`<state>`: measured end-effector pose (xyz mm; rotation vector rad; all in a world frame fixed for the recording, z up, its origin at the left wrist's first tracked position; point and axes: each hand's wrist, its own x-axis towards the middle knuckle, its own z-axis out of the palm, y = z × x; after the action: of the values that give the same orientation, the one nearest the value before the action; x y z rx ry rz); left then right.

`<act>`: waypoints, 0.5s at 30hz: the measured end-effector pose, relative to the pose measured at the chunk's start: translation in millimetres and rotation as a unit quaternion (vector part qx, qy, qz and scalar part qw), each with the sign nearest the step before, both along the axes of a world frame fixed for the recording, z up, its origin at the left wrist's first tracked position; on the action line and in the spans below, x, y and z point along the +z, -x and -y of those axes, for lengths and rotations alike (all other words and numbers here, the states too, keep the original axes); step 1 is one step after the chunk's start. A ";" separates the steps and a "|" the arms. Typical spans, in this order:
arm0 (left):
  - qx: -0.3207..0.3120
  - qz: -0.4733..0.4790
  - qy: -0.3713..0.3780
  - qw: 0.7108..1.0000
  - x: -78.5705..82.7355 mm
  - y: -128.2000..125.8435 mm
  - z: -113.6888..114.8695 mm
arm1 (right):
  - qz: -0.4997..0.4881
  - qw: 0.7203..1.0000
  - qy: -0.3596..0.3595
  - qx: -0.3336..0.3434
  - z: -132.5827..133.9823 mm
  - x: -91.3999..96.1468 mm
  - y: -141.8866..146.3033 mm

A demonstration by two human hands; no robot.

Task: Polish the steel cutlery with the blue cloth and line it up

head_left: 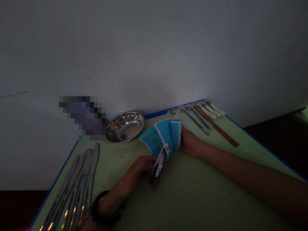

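Observation:
My left hand (141,166), with a dark beaded bracelet at the wrist, has its fingers around the lower end of a shiny metal piece of cutlery (158,163). A blue cloth (166,134) with pale edging and a white tag is folded about the upper part of that cutlery, so its kind is hidden. My right hand (190,142) grips the cloth from the right side, its fingers mostly behind the fabric. Both hands are above the middle of the light green table (197,183).
A round metal bowl (125,128) sits tilted at the back left beside a pixelated patch. Several metal knives (72,192) lie along the left edge. Near the wall (154,57) at the back right are metal spoons (194,118), wooden chopsticks (216,128) and white-handled utensils (211,110).

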<state>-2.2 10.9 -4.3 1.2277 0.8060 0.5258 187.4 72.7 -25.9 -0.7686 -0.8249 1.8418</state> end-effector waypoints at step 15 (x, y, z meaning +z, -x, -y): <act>-0.023 -0.127 -0.056 0.990 10.7 -9.5 7.0 | 0.028 1.000 0.001 -0.012 6.6 9.6 -0.7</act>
<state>7.3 4.0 6.4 1.4332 0.9697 0.3866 188.1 66.1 -16.3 -0.8303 -0.8471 1.8074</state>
